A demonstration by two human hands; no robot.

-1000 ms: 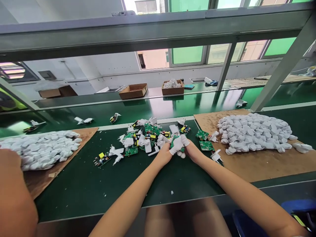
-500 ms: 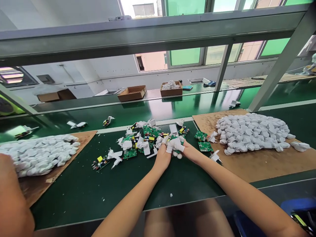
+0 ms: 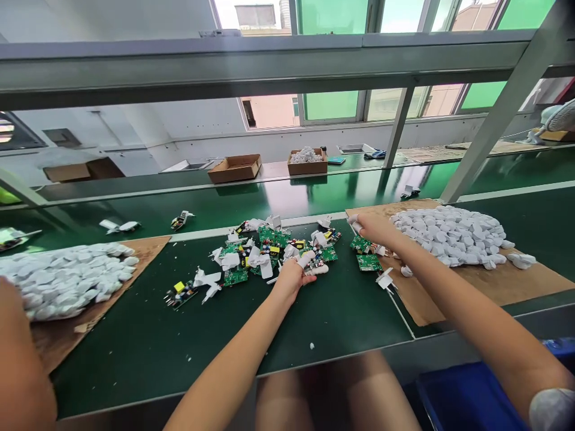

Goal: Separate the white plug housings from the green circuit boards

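Observation:
My left hand (image 3: 291, 276), with white covers on its fingers, is at the near edge of a heap of green circuit boards (image 3: 236, 276) and white plastic plug parts. Its fingers close around a circuit board (image 3: 320, 263) with small components, partly hidden by the fingers. To the right, my right hand (image 3: 371, 227) is held above two green circuit boards (image 3: 369, 262), beside the cardboard. The fingers, white-tipped, stretch out to the left, and no object shows in them. A loose board with a yellow part (image 3: 179, 290) lies left of the heap, next to white plug pieces (image 3: 207, 280).
Piles of white plastic shells lie on cardboard at right (image 3: 449, 236) and left (image 3: 76, 278). Another person's arm (image 3: 24, 365) enters at the left edge. A metal rail (image 3: 269, 66) crosses overhead. Cardboard boxes (image 3: 236, 169) stand on the far bench.
My hands were together at the heap's near right edge. The right hand has moved away to the right, above the boards near the cardboard; the left stays by the heap. The view has shifted slightly.

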